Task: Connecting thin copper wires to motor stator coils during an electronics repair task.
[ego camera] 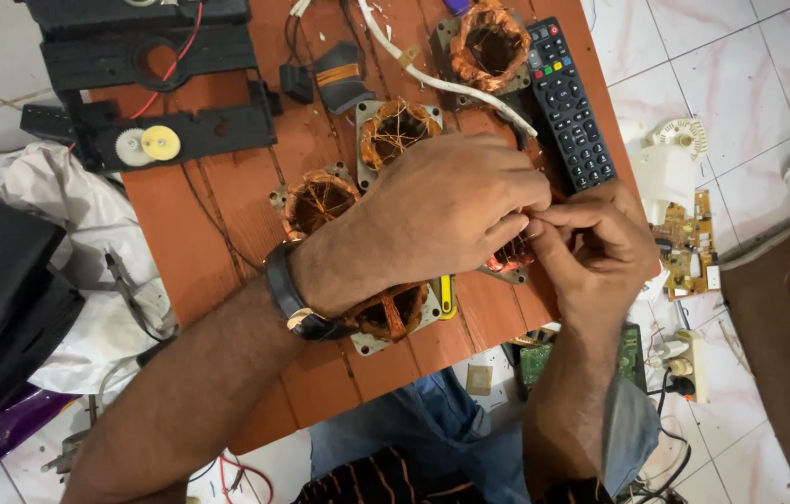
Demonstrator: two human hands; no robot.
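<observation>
Both hands meet over the right half of a reddish wooden table (227,224). From the head camera, the left hand (451,210) lies knuckles-up with its fingers curled down, and the right hand (595,247) comes up from below, thumb and fingertips pinched against the left fingertips. What they pinch is too small to tell; just under them sits a copper motor coil (510,255), mostly hidden by the hands. A black wristwatch (290,297) circles the left wrist, and beside it lies another coil in a metal frame (395,313). Three more coils (320,201) stand further back. A black remote control (567,103) lies just beyond the hands, and a white cable (441,82) crosses the table behind them.
</observation>
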